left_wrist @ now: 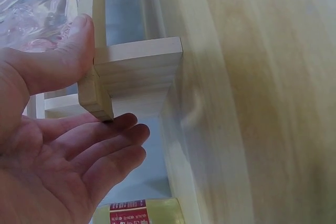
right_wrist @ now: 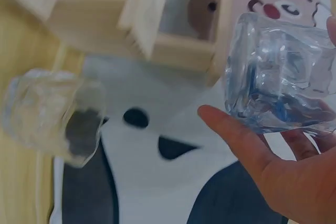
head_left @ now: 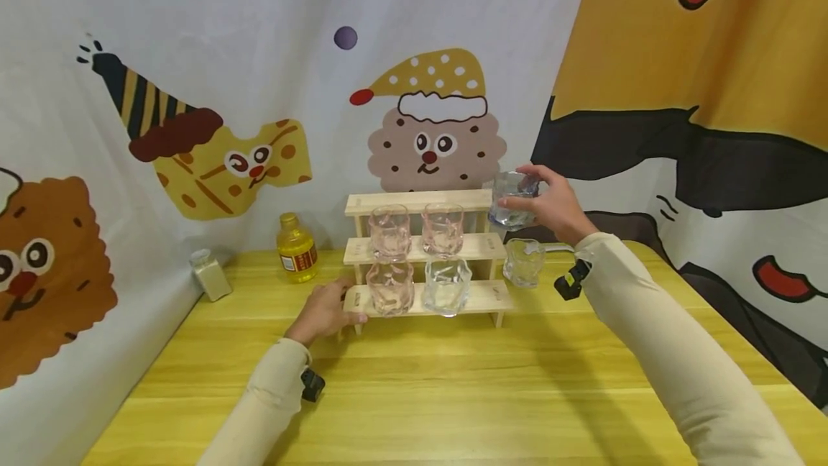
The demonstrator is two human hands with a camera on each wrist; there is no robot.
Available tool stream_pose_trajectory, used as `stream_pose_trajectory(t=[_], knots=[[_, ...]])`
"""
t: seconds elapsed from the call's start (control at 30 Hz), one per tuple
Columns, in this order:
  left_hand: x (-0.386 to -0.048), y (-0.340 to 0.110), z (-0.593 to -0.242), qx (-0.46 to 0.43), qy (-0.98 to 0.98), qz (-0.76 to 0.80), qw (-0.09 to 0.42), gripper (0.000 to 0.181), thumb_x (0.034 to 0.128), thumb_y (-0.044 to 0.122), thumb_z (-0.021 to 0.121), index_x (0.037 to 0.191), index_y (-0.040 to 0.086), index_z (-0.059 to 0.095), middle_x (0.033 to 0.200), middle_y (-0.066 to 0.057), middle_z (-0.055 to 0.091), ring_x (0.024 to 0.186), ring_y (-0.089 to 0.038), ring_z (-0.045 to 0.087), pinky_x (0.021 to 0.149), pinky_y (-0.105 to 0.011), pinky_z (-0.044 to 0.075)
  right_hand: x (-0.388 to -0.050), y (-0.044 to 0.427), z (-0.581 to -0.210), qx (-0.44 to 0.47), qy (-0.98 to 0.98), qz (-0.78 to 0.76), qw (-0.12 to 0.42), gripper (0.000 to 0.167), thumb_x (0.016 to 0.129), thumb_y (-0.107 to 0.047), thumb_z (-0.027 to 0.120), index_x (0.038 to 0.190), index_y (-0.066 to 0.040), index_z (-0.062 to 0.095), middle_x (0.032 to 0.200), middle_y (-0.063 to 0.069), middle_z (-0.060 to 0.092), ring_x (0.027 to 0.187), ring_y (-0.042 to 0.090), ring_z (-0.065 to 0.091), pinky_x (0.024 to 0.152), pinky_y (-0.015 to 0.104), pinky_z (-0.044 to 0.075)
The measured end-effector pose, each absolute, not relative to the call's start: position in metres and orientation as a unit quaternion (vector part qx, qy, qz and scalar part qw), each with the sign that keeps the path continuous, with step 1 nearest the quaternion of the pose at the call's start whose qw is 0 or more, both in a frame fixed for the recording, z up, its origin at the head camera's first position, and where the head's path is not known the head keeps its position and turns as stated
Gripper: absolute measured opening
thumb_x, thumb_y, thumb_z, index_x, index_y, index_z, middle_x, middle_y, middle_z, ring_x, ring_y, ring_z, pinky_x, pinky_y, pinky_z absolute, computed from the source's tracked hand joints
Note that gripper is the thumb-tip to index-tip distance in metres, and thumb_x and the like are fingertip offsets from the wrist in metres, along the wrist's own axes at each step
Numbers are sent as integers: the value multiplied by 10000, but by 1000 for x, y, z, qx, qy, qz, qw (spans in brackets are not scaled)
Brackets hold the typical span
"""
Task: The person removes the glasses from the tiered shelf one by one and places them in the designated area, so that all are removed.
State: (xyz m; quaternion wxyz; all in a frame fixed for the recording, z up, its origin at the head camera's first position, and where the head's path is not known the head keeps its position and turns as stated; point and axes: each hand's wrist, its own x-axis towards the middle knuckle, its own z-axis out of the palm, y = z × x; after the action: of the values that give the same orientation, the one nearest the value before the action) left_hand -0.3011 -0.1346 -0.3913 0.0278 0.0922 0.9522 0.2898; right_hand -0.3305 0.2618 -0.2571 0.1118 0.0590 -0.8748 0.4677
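My right hand [head_left: 561, 206] grips a bluish drinking glass [head_left: 507, 216] in the air beside the right end of the top board of a three-step wooden rack [head_left: 420, 201]. In the right wrist view that glass [right_wrist: 278, 72] lies between my thumb and fingers. My left hand [head_left: 323, 311] holds the left end of the rack's lowest board [left_wrist: 97, 95], thumb on top and fingers beneath. Two pinkish glasses [head_left: 390, 234] [head_left: 443, 230] stand on the middle board. Below them are another pinkish glass [head_left: 391, 289] and a clear glass [head_left: 447, 286].
Another clear glass [head_left: 524, 262] stands on the wooden table [head_left: 414, 394] right of the rack. To the left are a yellow bottle [head_left: 297, 247] and a small pale jar [head_left: 210, 275]. A printed cloth [head_left: 259, 34] hangs behind, close to the rack.
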Motion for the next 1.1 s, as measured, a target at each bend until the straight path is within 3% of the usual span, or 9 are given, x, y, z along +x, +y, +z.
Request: stream_pose_trajectory(t=[0.17,0.33,0.5,0.73,0.93,1.1], knots=[[-301,-135,-390,96,953,285,26,669,825,299,840,1372,40,556,1287,-188,647,1180,-382,578,957,-524,520,-327,284,-269,48,-886,446,120,852,853,-461,785,1534,-136,390,1544,176,381,1209,324,502,859,438,566],[-300,-135,-391,98,955,280,21,651,824,294,842,1359,45,566,1273,-183,654,1174,-385,575,961,-526,516,-325,300,-276,30,-889,440,122,893,854,-480,778,1554,-121,356,1597,200,325,1326,384,445,968,571,526],[-299,-135,-390,93,954,285,20,655,830,286,837,1372,45,558,1282,-183,649,1188,-395,562,967,-531,510,-324,313,-280,6,-894,429,128,942,837,-512,782,1567,-126,328,1633,192,278,1315,383,423,993,560,483],[-299,-136,-391,95,952,290,19,640,825,293,841,1351,52,567,1257,-169,653,1150,-364,570,934,-516,518,-322,332,-290,-15,-896,419,147,952,833,-474,800,1565,-86,329,1526,231,377,1357,414,357,1067,628,370],[-299,-135,-391,91,953,288,20,649,827,291,839,1362,54,560,1254,-167,650,1156,-365,562,938,-521,512,-324,350,-304,-35,-899,413,141,1003,827,-462,810,1584,-73,278,1630,240,275,1459,503,282,1124,700,311],[-297,-134,-388,87,953,289,23,664,830,288,837,1380,49,550,1279,-181,642,1192,-389,555,964,-536,506,-325,360,-317,-56,-897,416,137,1000,839,-418,809,1588,-56,255,1638,258,242,1454,526,275,1118,697,330]])
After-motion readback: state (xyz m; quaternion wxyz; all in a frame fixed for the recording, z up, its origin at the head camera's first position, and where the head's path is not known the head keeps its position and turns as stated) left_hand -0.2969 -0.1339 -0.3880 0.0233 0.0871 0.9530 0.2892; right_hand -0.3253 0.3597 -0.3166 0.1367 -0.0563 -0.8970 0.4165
